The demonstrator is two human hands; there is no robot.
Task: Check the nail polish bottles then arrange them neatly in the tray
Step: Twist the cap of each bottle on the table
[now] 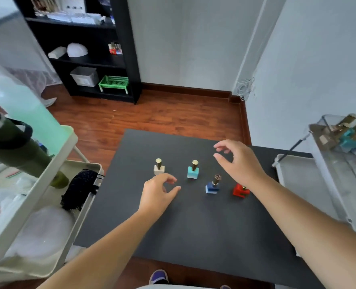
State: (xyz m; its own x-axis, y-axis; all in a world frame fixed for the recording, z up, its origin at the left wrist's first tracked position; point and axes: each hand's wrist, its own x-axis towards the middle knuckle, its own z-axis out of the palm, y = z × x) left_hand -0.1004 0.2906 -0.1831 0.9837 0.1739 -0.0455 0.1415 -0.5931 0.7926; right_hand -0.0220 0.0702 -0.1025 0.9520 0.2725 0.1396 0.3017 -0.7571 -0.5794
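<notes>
Several square nail polish bottles with gold caps stand on the dark grey table: a white bottle, a turquoise bottle, a blue bottle and a red bottle, partly hidden by my right wrist. My left hand hovers just in front of the white bottle, fingers curled apart, holding nothing. My right hand hangs above the table right of the turquoise bottle, open and empty. A clear tray at the right edge holds more gold-capped bottles.
A white rolling cart stands at the left with a green bottle, a dark flask and a black bag. A white surface lies right of the table under the tray. Behind are wooden floor and a black shelf.
</notes>
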